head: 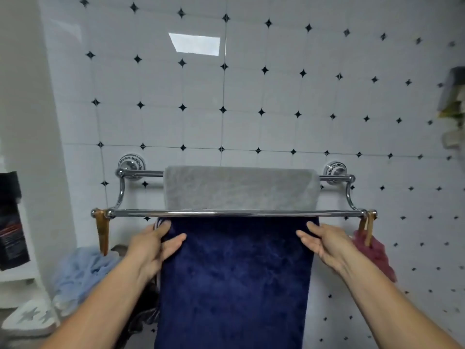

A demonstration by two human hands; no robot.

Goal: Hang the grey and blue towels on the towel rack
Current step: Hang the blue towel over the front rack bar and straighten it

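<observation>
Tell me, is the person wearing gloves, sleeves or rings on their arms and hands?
No. Both the left hand and the right hand are bare, with no gloves or rings that I can see. The forearms are bare too: no sleeves, watch or bracelet show anywhere up to the picture's bottom edge.

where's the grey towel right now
Head view, centre: the grey towel is draped over the rack's back bar, above the blue towel.

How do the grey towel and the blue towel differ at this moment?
The grey towel is draped over the back bar; the blue towel hangs below the front bar. The grey one is untouched, while the left hand and right hand hold the blue one's edges. Both look plush.
</observation>
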